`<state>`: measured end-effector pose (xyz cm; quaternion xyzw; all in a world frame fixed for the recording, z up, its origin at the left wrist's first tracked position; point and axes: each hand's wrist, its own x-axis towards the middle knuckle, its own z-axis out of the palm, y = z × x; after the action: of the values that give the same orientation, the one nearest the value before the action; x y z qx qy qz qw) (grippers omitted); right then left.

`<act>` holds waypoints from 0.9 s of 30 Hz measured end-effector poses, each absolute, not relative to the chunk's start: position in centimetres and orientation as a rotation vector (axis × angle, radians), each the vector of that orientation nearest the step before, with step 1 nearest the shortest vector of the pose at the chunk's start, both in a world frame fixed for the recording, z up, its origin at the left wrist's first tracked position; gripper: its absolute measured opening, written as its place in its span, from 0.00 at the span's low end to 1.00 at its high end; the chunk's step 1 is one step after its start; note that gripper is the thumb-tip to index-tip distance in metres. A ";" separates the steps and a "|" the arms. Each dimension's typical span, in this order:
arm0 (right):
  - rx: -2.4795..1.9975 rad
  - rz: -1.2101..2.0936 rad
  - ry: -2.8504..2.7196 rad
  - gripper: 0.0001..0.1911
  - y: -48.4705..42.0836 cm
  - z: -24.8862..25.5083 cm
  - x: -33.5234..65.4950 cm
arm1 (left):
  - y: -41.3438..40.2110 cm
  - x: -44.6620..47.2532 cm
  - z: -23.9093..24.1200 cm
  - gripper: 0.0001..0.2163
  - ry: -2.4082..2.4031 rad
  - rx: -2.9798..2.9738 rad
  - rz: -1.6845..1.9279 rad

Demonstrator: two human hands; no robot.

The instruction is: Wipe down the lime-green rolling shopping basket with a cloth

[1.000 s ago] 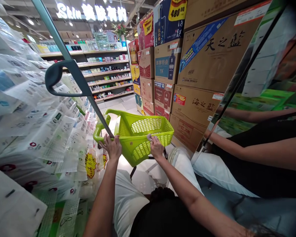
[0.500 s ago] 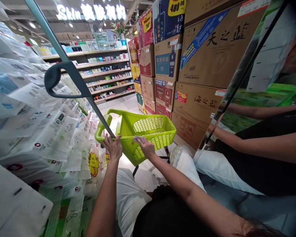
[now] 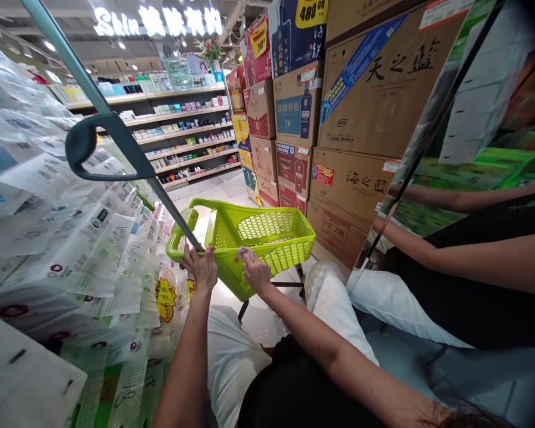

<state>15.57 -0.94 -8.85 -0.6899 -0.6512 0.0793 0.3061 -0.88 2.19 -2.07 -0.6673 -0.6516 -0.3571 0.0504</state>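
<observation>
A lime-green shopping cart (image 3: 276, 254) with a perforated basket stands in front of me. My left hand (image 3: 201, 270) is closed over its near rim by the handle end, right at the lower end of a grey pole (image 3: 172, 205). That pole slants up to the left and carries a dark loop-shaped grip (image 3: 109, 148); whether it is fixed to the cart, I cannot tell. My right hand (image 3: 257, 274) is closed on a small pale purple cloth (image 3: 244, 254), pressed against the basket's near rim. The fingertips of this hand are partly hidden.
Stacked cardboard boxes (image 3: 361, 119) rise on the right, beside a mirror (image 3: 468, 148) reflecting my arm. Plastic-wrapped white packs (image 3: 80, 238) are piled close on the left. Shelves of small goods (image 3: 191, 128) stand beyond the tiled floor (image 3: 225, 185).
My right hand has slid the cloth a little left along the cart's rim, nearer my left hand. My left hand stays on the rim. The view has shifted slightly.
</observation>
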 end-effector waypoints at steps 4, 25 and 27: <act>-1.816 0.177 -1.751 0.25 -1.0 -10.0 18.2 | 2.0 -1.4 -2.0 0.26 -1.988 -2.038 -1.068; -2.108 0.213 -1.498 0.24 -0.2 -6.3 22.2 | 3.2 -0.7 -2.9 0.14 -1.922 -1.914 -1.003; -2.027 0.198 -1.604 0.24 -0.4 -6.2 20.2 | 3.0 -0.8 -2.7 0.15 -1.922 -1.910 -0.982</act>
<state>20.17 -0.44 -6.24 -0.7526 -0.5954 0.0735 0.2714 -0.84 2.99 -2.75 -0.6572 -0.6613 -0.3378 0.1295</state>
